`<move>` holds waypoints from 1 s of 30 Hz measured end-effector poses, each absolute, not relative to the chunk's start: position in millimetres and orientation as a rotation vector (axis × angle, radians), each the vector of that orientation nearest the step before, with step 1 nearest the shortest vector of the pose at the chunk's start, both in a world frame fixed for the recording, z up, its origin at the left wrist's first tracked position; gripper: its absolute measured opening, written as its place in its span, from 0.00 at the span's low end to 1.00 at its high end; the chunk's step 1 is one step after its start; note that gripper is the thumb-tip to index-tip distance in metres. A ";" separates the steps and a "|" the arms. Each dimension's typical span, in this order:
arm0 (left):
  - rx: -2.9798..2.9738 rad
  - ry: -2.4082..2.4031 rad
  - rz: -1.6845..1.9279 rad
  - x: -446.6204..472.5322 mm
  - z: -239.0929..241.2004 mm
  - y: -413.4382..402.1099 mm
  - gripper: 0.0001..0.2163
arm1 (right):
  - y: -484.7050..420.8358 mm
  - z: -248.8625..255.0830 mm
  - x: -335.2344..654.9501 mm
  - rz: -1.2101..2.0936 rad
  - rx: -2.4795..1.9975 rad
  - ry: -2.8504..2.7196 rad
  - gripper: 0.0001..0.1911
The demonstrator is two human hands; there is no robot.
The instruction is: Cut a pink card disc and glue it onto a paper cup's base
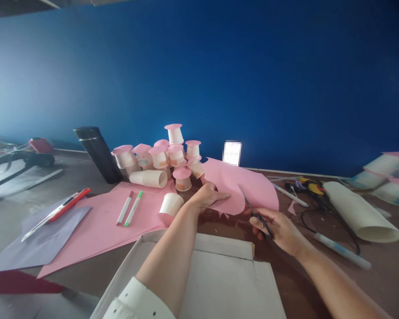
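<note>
Right of the stacked cups [159, 158], the left hand [204, 197] pinches the paper [231, 177] above the brown table [279, 266]. Scissors [249, 206] meet its near edge, handles wrapped by curled fingers of the right hand [283, 229].

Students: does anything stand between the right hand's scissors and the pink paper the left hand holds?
Nothing visible does: the scissors in the right hand reach right to the pink paper gripped by the left hand.

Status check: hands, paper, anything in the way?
Left hand gripping pink paper. Right hand holding scissors, blades at the paper. Paper cups close on the left.
</note>
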State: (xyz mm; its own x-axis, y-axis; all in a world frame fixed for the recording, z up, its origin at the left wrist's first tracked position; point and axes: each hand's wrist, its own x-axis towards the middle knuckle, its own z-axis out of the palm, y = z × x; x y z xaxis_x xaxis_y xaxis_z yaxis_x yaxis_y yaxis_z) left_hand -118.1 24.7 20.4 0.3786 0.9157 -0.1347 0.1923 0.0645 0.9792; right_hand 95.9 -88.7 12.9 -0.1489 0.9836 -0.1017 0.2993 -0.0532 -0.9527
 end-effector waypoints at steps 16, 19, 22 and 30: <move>1.490 1.093 0.734 -121.2 22.0 25.3 0.25 | -90.5 21.2 94.6 1.225 -1.485 -1.498 0.31; 1.509 1.101 0.728 -121.6 22.3 25.5 0.25 | -90.1 21.1 95.2 1.244 -1.487 -1.487 0.31; 1.513 1.106 0.729 -121.6 21.7 25.7 0.25 | -90.2 20.7 96.7 1.252 -1.480 -1.513 0.30; 1.529 1.119 0.754 -122.4 18.6 28.4 0.24 | -90.2 20.1 98.6 1.244 -1.480 -1.555 0.25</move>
